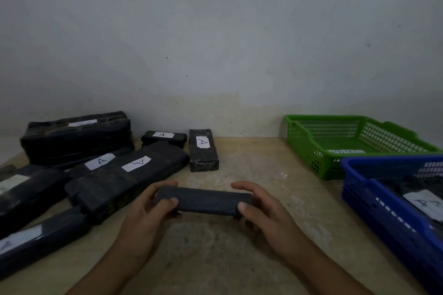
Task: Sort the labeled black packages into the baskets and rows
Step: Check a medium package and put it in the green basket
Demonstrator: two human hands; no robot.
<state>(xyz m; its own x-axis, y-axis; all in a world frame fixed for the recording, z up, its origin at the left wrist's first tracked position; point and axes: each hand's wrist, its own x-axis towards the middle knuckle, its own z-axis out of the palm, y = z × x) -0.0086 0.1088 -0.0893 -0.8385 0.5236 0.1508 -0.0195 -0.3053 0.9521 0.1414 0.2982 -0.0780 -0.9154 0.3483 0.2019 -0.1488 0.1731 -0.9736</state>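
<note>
The left hand point(146, 211) grips the left end of a black package point(206, 200), thumb on the near face and fingers curled over the far edge. The right hand point(261, 208) clasps the right end the same way. The package is a long, flat, matte block turned crosswise, its visible face plain dark wrap. It sits low at the middle of the table point(215, 258); whether it touches the top I cannot tell.

From the held block, at nine to ten o'clock, long wrapped packages point(115, 182) lie overlapping, several with white slips marked A. The nearest corner is just beside the left fingers. At eleven o'clock a bulky bundle point(76, 143) rests against the wall. At twelve o'clock lie a small packet point(164, 139) and an endwise block point(203, 151), both marked A.

At two o'clock stands the green basket point(299, 132), with a white slip on its floor. At three o'clock the blue basket point(359, 189), just in front of the green one, holds a labeled parcel point(426, 203). Bare tabletop lies between the right hand and the baskets.
</note>
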